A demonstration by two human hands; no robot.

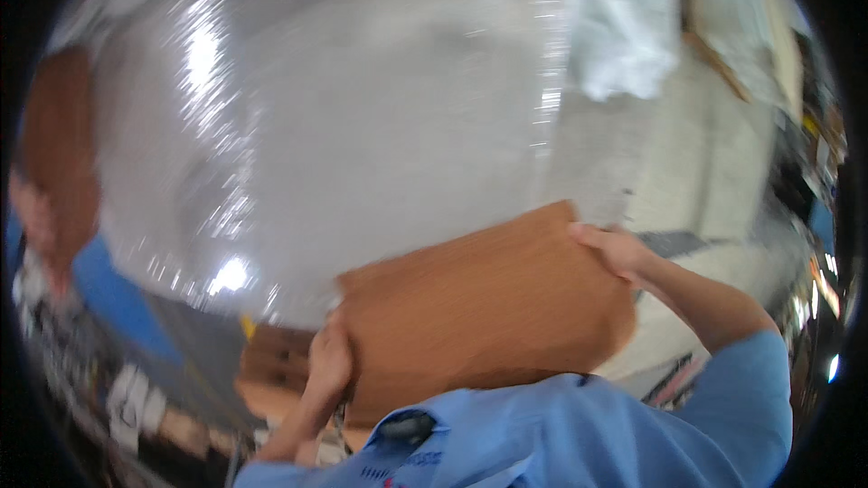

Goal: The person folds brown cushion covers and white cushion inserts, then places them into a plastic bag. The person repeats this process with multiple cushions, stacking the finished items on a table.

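A large brown sheet (479, 307), which looks like cardboard, is held in front of my body, tilted with its right end farther from me. My left hand (331, 358) grips its left edge, fingers closed around the side. At the upper right corner my right hand (617, 251) is closed on the same sheet, with the thumb along the edge. Beyond the sheet spreads a wide pale surface covered in shiny clear plastic film (389, 117). Motion blur hides fine detail.
At the far left another person's hand (36, 221) holds a similar brown sheet (61, 145). White crumpled fabric or plastic (624, 23) lies at the upper right. A brown block-like piece (276, 360) stands beside my left forearm. Clutter (136, 407) fills the lower left.
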